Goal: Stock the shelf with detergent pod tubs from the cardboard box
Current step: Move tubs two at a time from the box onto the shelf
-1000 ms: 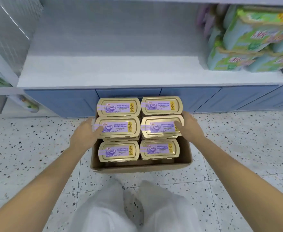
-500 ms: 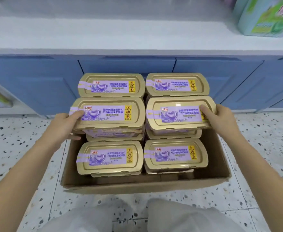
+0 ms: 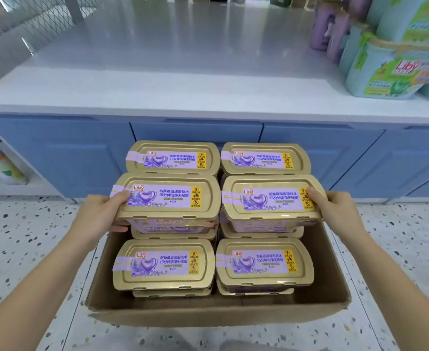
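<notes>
An open cardboard box (image 3: 218, 314) on the floor holds gold-lidded detergent pod tubs with purple labels, stacked in two columns. My left hand (image 3: 99, 215) grips the left end of the middle-left tub (image 3: 167, 196), lifted above the stack. My right hand (image 3: 335, 211) grips the right end of the middle-right tub (image 3: 271, 198), raised alike. Two tubs (image 3: 172, 157) lie at the back of the box and two tubs (image 3: 162, 264) at the front. The white shelf (image 3: 157, 79) stretches just beyond the box.
Green and teal Liby packs (image 3: 395, 64) and purple packs (image 3: 335, 29) crowd the shelf's right end. Blue cabinet fronts (image 3: 63, 153) run below the shelf. A wire mesh panel (image 3: 13, 19) borders the left. Speckled floor surrounds the box.
Both hands have lifted the two middle tubs higher out of the box. The view has tilted up, showing more of the shelf top.
</notes>
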The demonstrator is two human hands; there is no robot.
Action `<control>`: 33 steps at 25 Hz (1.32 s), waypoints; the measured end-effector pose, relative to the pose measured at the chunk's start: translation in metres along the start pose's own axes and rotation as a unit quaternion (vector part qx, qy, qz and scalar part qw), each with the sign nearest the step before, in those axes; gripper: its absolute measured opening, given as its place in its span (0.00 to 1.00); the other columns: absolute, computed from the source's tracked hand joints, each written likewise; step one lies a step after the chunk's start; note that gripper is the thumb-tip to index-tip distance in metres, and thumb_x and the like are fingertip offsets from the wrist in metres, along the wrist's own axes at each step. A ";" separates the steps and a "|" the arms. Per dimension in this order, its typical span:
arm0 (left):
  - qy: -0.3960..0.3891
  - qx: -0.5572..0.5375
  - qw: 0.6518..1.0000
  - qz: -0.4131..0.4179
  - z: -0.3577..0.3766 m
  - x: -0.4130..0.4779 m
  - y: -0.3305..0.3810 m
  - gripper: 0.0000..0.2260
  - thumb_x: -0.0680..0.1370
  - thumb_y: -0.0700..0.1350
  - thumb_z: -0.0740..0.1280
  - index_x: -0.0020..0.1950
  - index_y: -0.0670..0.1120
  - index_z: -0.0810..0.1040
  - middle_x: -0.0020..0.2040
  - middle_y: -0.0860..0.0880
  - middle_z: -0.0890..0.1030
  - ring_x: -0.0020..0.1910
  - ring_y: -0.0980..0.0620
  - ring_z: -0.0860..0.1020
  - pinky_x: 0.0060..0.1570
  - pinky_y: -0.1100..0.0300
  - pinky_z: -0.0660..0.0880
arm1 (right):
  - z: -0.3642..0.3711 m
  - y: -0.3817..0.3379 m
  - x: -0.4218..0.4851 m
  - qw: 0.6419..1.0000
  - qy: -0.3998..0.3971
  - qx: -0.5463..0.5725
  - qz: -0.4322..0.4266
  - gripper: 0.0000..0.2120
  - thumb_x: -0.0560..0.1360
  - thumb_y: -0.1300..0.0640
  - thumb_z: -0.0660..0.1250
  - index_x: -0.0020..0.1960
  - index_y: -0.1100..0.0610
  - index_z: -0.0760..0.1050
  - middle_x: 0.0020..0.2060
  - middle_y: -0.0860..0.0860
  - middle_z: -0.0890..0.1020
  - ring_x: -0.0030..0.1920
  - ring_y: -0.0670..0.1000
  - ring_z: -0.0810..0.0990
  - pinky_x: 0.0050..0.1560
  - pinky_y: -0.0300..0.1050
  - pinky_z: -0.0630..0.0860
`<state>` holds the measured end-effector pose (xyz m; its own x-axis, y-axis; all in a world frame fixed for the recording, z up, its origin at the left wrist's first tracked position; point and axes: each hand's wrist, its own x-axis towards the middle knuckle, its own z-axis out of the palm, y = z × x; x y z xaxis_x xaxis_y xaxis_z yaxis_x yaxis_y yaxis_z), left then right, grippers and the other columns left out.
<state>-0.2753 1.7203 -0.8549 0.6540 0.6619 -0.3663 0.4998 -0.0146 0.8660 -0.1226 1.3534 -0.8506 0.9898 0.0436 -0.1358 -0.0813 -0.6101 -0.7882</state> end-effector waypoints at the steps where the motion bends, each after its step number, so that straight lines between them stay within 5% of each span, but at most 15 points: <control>1: 0.008 0.003 1.000 0.013 0.001 -0.002 0.002 0.14 0.76 0.48 0.65 0.37 0.39 0.77 0.37 0.44 0.81 0.36 0.45 0.80 0.27 0.59 0.79 | -0.002 -0.001 -0.001 1.000 0.007 -0.004 0.003 0.21 0.76 0.49 0.62 0.31 0.61 0.75 0.28 0.56 0.78 0.32 0.54 0.75 0.32 0.45 0.65; 5: 0.043 0.005 0.998 0.042 -0.013 -0.010 0.023 0.16 0.75 0.49 0.65 0.37 0.36 0.78 0.35 0.40 0.82 0.28 0.43 0.81 0.23 0.61 0.78 | -0.020 -0.018 -0.004 0.999 0.039 -0.016 0.011 0.24 0.75 0.48 0.64 0.27 0.64 0.70 0.25 0.58 0.73 0.30 0.56 0.70 0.31 0.47 0.61; 8: 0.049 -0.010 0.996 0.068 -0.032 -0.013 0.050 0.15 0.74 0.50 0.66 0.37 0.37 0.79 0.28 0.41 0.82 0.23 0.46 0.81 0.30 0.56 0.81 | -0.043 -0.043 0.002 0.998 0.055 -0.021 0.001 0.26 0.74 0.46 0.65 0.38 0.73 0.75 0.33 0.67 0.78 0.35 0.59 0.73 0.33 0.46 0.64; 13: 0.046 -0.020 0.992 0.117 -0.048 -0.008 0.111 0.14 0.73 0.49 0.66 0.35 0.38 0.78 0.22 0.45 0.81 0.21 0.48 0.80 0.27 0.54 0.80 | -0.069 -0.113 0.028 0.996 0.058 0.029 -0.054 0.25 0.68 0.43 0.67 0.35 0.68 0.77 0.37 0.68 0.82 0.41 0.66 0.81 0.51 0.63 0.78; 17: 0.039 -0.032 0.989 0.142 -0.047 0.009 0.152 0.14 0.73 0.48 0.65 0.37 0.38 0.78 0.22 0.46 0.80 0.21 0.49 0.80 0.22 0.59 0.78 | -0.073 -0.164 0.056 0.992 0.090 0.047 -0.077 0.20 0.71 0.46 0.67 0.31 0.61 0.73 0.36 0.64 0.80 0.39 0.64 0.81 0.40 0.58 0.80; 19: 0.042 -0.048 0.987 0.150 -0.046 0.023 0.167 0.14 0.73 0.49 0.66 0.40 0.36 0.79 0.24 0.45 0.82 0.21 0.48 0.80 0.23 0.58 0.79 | -0.072 -0.177 0.074 0.990 0.106 0.040 -0.081 0.21 0.69 0.43 0.67 0.31 0.60 0.72 0.37 0.63 0.80 0.40 0.64 0.82 0.33 0.59 0.77; 23: 0.063 -0.078 0.984 0.150 -0.042 0.053 0.191 0.19 0.70 0.51 0.68 0.48 0.35 0.79 0.40 0.37 0.83 0.29 0.42 0.82 0.38 0.48 0.82 | -0.066 -0.193 0.106 0.988 0.131 0.033 -0.076 0.26 0.64 0.39 0.65 0.34 0.65 0.75 0.38 0.65 0.81 0.44 0.65 0.81 0.48 0.62 0.78; 25: 0.067 -0.090 0.982 0.149 -0.039 0.067 0.202 0.19 0.70 0.51 0.68 0.50 0.36 0.79 0.42 0.37 0.83 0.29 0.42 0.81 0.35 0.50 0.82 | -0.063 -0.199 0.116 0.985 0.153 0.020 -0.076 0.25 0.70 0.43 0.65 0.35 0.67 0.76 0.35 0.64 0.79 0.44 0.64 0.80 0.47 0.55 0.77; 28: 0.076 -0.098 0.982 0.142 -0.030 0.084 0.214 0.16 0.71 0.50 0.68 0.45 0.36 0.79 0.44 0.37 0.82 0.32 0.40 0.82 0.30 0.52 0.81 | -0.054 -0.195 0.135 0.985 0.159 0.016 -0.062 0.25 0.69 0.41 0.63 0.32 0.64 0.74 0.36 0.64 0.81 0.43 0.64 0.81 0.47 0.54 0.78; 33: 0.089 -0.085 0.984 0.126 -0.018 0.107 0.223 0.14 0.70 0.51 0.70 0.38 0.39 0.76 0.40 0.39 0.82 0.35 0.37 0.82 0.47 0.43 0.80 | -0.037 -0.178 0.184 0.989 0.133 0.058 -0.028 0.34 0.57 0.31 0.59 0.40 0.62 0.78 0.40 0.62 0.83 0.43 0.64 0.82 0.48 0.60 0.80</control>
<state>-0.1041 1.8013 -0.6953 0.6279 0.7742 -0.0794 0.2222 -0.0805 0.9717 0.0780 1.4406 -0.7134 0.9875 -0.1455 0.0601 -0.0240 -0.5168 -0.8557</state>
